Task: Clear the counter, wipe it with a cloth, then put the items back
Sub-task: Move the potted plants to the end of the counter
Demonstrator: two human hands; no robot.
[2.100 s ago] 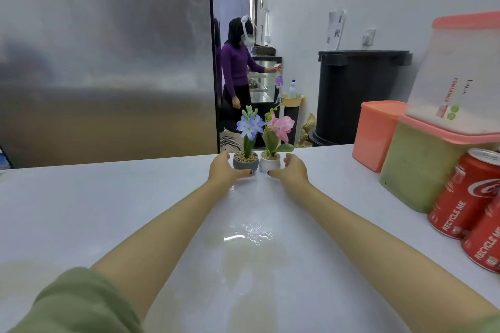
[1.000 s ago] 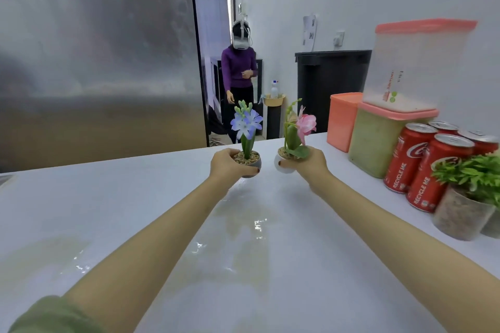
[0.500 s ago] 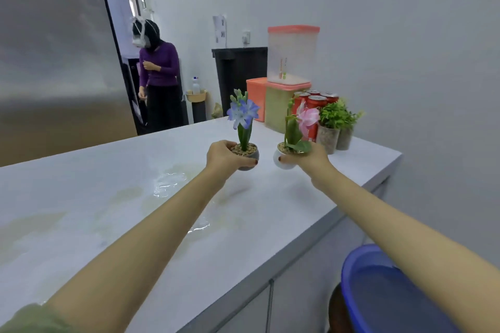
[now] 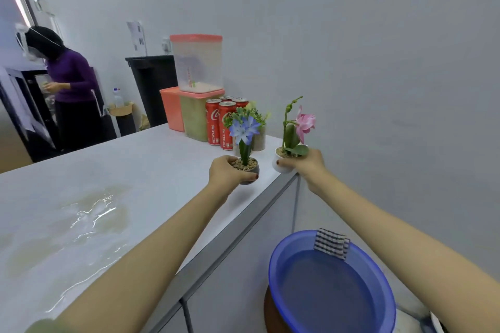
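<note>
The long white table, wet in patches, lies below and left of my fingers. Both arms are stretched out. My left hand curls round a small grey pot of blue flowers. My right hand curls round a small white pot with a pink orchid, at the table's corner. They are probably light and top-heavy, so I'd hold the bowls, not the stems.

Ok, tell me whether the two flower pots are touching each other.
Apart. The head view shows bare counter between the grey pot in the left hand and the white pot in the right hand.
</note>
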